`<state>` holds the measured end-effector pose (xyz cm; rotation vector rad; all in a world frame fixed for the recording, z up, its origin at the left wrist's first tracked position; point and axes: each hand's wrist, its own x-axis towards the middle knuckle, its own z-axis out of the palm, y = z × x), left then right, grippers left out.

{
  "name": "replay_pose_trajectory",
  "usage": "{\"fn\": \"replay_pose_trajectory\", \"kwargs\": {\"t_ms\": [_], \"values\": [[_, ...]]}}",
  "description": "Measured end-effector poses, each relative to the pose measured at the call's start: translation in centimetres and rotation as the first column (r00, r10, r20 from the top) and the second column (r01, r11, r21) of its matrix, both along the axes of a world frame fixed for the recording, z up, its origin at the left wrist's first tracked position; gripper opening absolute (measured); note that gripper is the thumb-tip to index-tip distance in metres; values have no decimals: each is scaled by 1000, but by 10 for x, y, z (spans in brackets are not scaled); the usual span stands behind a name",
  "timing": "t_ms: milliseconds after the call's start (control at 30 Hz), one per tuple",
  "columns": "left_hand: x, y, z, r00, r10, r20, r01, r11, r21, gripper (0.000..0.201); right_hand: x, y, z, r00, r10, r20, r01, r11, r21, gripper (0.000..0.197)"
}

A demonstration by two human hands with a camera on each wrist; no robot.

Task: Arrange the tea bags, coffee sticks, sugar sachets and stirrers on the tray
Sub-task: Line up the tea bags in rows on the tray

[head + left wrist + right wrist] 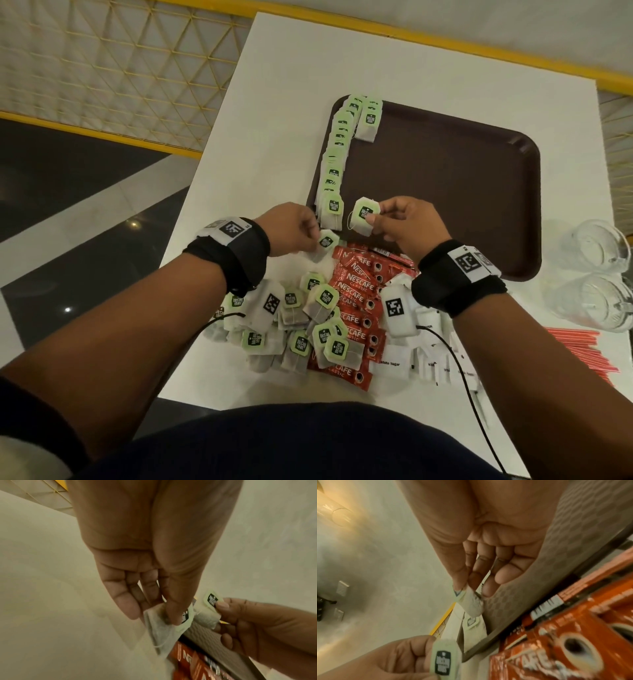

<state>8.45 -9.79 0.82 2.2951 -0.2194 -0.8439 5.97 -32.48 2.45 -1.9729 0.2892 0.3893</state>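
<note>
Head view: we pinch a soft, featherlight green-tagged paper tea bag in each hand, right hand [400,222] over the brown plastic tray [479,192], left hand [294,228] just beside it; corners look best for gripping.

Green-tagged tea bag [363,216] pinched in right hand [404,226] over brown tray [445,178]; another [324,244] in left hand [291,228], above red coffee sticks [359,294]
</note>
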Motion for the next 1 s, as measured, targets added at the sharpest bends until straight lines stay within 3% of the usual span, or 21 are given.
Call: {"fn": "replay_pose_trajectory", "kwargs": {"t_ms": [267, 600, 733, 1000], "values": [[45, -12, 15, 969, 246, 17, -235, 942, -238, 31, 52, -8, -1, 998, -38, -45, 41, 997, 61, 7], [103, -27, 3, 886, 463, 38, -420, 834, -359, 9, 157, -18, -27, 999, 30, -26, -33, 986, -161, 21], [118, -29, 1, 864, 500, 59, -448, 816, -365, 6, 188, -18, -40, 994, 104, -23, -106, 962, -251, 22], [130, -29, -8, 854, 516, 64, -461, 809, -365, 4, 211, -17, -53, 998, 60, 34, -46, 948, -315, 19]]}}
